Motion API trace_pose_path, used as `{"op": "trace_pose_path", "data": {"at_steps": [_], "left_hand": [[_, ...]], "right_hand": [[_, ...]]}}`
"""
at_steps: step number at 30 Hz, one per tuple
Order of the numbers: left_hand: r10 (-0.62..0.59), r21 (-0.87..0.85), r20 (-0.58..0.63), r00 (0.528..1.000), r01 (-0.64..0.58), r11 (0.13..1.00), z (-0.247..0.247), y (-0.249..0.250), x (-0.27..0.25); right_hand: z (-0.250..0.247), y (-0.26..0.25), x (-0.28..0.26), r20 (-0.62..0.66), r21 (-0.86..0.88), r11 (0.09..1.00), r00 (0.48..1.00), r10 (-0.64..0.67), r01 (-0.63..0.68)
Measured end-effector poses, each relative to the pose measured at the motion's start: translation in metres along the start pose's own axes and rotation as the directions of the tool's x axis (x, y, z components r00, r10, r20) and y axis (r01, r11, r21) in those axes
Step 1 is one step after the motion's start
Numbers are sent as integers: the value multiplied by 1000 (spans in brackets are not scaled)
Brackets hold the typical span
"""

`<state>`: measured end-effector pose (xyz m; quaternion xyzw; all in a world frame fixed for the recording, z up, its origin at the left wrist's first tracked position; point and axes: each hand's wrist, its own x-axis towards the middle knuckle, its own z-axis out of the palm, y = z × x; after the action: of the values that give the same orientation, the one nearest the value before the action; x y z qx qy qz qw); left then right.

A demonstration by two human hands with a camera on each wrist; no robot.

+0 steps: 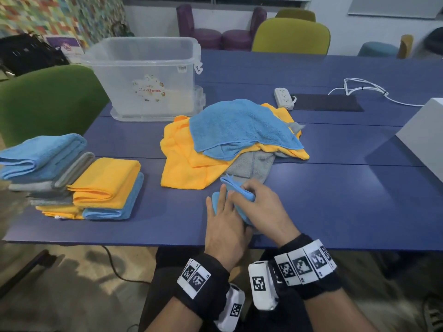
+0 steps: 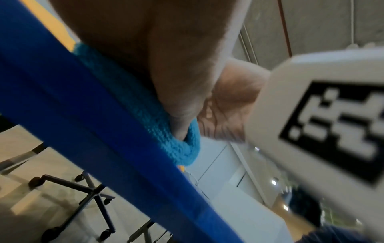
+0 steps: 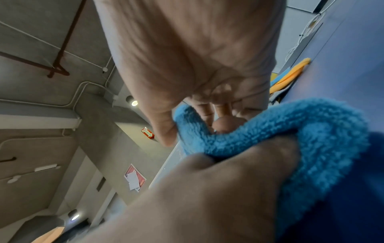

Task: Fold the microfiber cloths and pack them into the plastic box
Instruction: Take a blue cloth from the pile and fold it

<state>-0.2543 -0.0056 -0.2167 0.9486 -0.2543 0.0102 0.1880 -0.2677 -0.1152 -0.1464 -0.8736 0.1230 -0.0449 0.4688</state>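
A small blue microfiber cloth (image 1: 242,191) lies near the front edge of the blue table (image 1: 335,212), mostly under my two hands. My left hand (image 1: 224,212) lies flat on it with straight fingers, pressing it down. My right hand (image 1: 261,207) curls round a folded edge of the same blue cloth (image 3: 270,139) and pinches it with the thumb. In the left wrist view the cloth (image 2: 162,128) is squeezed under my palm. A loose heap of blue, orange and grey cloths (image 1: 237,140) sits just behind. The clear plastic box (image 1: 146,75) stands open at the back left.
Stacks of folded blue, grey and orange cloths (image 1: 76,178) sit at the table's left front. A white power strip (image 1: 284,98) with its cable and a dark mat (image 1: 328,103) lie at the back right. A white box (image 1: 424,140) stands at the right edge. A green chair (image 1: 48,101) is on the left.
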Motion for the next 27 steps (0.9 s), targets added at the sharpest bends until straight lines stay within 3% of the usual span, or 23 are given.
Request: {"op": "trace_pose_path", "data": {"at_steps": [2,4,6,9,11,15,17,23,27], "left_hand": [[-27,-257,-30,999,19,966,-9,-2,0],[-40,-534,-102,994,-21,845,-22,-5,-2],[-109,-652,-179,978,-36,757,-31,-11,-7],[-396,-624,-157,905,220,750,-42,-27,-16],[-520,-612,-92,849,364,702,-50,-31,-18],[-481,-572,64,874,427,700,-61,-32,-12],[-454,-520,129,881,450,726,-59,-35,-7],[-468,-614,333,819,565,551,-60,-43,3],[-453,-717,326,830,529,454,-62,-43,-4]], "right_hand": [[1,3,0,26,78,996,999,31,-33],[2,6,2,71,160,983,995,76,-87],[4,10,2,90,185,978,993,82,-97],[9,18,-1,48,-39,997,996,-68,70],[17,18,-9,67,-270,949,986,-151,164],[37,20,-26,65,-661,702,951,-301,267],[43,29,-31,30,-699,672,948,-316,246],[44,43,-40,42,-610,748,954,-298,261],[29,42,-34,-2,-332,905,959,-283,266]]}}
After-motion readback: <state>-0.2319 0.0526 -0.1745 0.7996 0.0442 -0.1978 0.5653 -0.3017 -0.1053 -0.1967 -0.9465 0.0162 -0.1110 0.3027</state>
